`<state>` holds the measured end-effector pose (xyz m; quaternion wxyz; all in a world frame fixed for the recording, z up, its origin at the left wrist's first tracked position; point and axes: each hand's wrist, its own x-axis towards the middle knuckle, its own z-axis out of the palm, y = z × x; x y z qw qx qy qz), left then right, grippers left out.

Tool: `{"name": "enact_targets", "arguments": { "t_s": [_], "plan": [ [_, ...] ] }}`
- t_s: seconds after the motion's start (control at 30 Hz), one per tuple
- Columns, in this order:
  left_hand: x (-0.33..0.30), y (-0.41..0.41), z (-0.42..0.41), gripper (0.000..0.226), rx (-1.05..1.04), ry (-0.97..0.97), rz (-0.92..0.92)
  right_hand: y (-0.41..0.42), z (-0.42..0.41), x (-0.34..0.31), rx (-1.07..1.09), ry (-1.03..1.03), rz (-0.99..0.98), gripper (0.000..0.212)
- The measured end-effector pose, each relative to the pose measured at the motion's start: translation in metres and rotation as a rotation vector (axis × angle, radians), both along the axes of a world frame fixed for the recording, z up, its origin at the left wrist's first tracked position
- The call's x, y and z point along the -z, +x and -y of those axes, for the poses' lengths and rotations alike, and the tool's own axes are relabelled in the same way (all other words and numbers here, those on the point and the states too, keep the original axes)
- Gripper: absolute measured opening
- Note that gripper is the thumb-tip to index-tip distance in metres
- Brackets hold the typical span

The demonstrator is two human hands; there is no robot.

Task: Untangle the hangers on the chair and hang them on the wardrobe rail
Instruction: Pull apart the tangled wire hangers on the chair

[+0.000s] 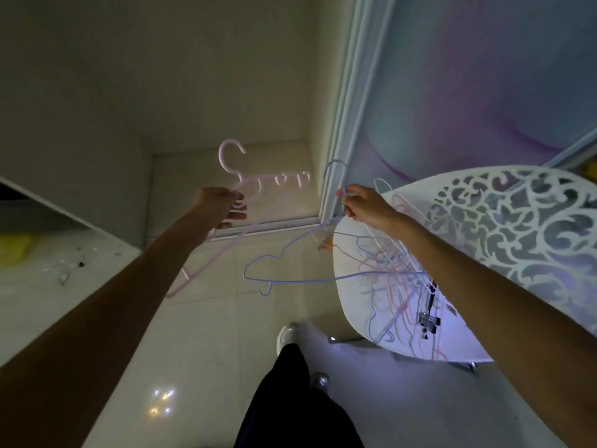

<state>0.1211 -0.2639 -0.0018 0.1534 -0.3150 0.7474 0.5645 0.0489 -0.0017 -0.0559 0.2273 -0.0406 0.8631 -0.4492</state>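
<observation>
Hangers mostly lie tangled on the chair; left hand grips a freed pink hanger, right hand pinches a blue hanger, none visibly hung.

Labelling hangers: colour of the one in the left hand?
Pale pink hanger, head view.

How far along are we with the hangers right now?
Nothing shows as hung; no wardrobe rail is in view. In hand: the left hand holds a pink plastic hanger free of the pile, and the right hand pinches the neck of a blue wire hanger lifted off the white chair. Left: the tangled wire hangers on the seat.
</observation>
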Motion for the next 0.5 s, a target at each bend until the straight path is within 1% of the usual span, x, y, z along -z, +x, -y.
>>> {"name": "enact_targets", "arguments": {
  "t_s": [0.13,0.3,0.4,0.5],
  "plan": [
    [-0.032,0.036,0.046,0.026,-0.134,0.046,-0.011,-0.001,0.067,-0.041,-0.106,0.003,-0.025,0.021],
    [-0.057,0.064,0.099,0.024,-0.282,0.095,-0.049,-0.004,0.154,-0.068,-0.216,0.006,-0.046,0.024],
    [-0.072,0.068,0.133,0.025,-0.323,0.096,-0.048,-0.003,0.205,-0.084,-0.269,0.01,-0.068,0.021],
    [-0.091,0.064,0.168,0.024,-0.318,0.047,-0.045,-0.011,0.248,-0.098,-0.275,0.04,-0.116,0.025]
  ]
}}
